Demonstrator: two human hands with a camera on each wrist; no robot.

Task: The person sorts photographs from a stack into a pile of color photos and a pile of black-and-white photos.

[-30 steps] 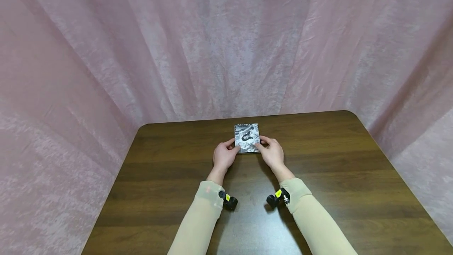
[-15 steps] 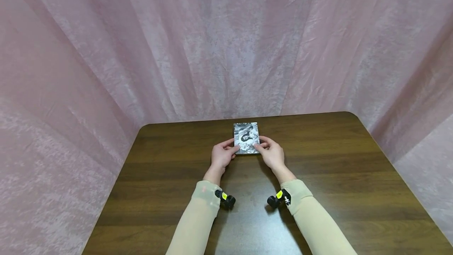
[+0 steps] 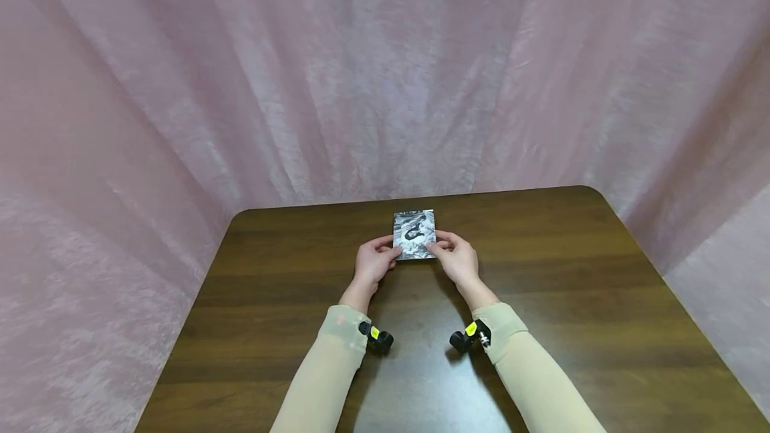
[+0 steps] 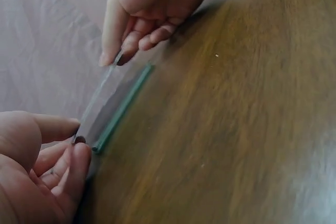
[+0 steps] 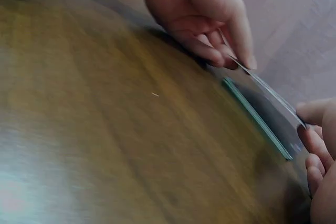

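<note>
A small black-and-white picture card (image 3: 414, 234) lies at the far middle of the dark wooden table (image 3: 571, 299). My left hand (image 3: 385, 252) pinches its near left corner, and my right hand (image 3: 438, 247) pinches its near right corner. In the left wrist view the thin card (image 4: 102, 95) is raised at its near edge between the left hand (image 4: 73, 148) and the right hand (image 4: 113, 56). A flat green-edged thing (image 4: 123, 106) lies on the table just under it. The right wrist view shows the same card (image 5: 268, 95) above that green edge (image 5: 257, 119).
Pink cloth (image 3: 385, 72) hangs close around the far and side edges of the table. Small black and yellow wrist cameras (image 3: 377, 339) sit at both sleeve cuffs.
The hands have closed in on the card's near corners, and its near edge now stands a little above the table. The view has shifted slightly.
</note>
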